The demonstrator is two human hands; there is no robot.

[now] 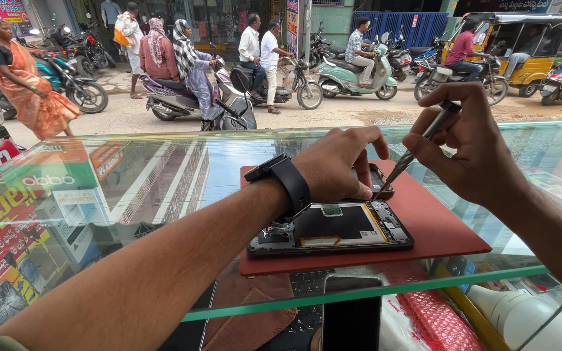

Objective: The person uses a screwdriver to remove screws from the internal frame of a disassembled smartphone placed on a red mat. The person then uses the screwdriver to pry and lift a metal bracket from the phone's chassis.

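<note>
Looking down from the head camera, the view took in an opened phone (331, 228) lying flat with its back cover off, its dark battery and circuit boards bare, on a red mat (437, 221) that rested on a glass counter (164, 175). The left hand (333, 166), a black watch (285, 182) strapped to its wrist, lay over the phone's far end with its fingers bent down, pressing on the upper edge and on a small dark part beside it; it gripped nothing that could be made out. The right hand (466, 149) was closed narrowly around a thin metal tool (421, 146), held like a pen, its tip slanting down to the phone's far right corner just beside the left fingertips. Under the glass sat another dark phone (352, 312), a brown cloth (248, 318) and red bubble wrap (434, 318). Beyond the counter ran a street with scooters, walkers and a yellow auto rickshaw (521, 45).
</note>
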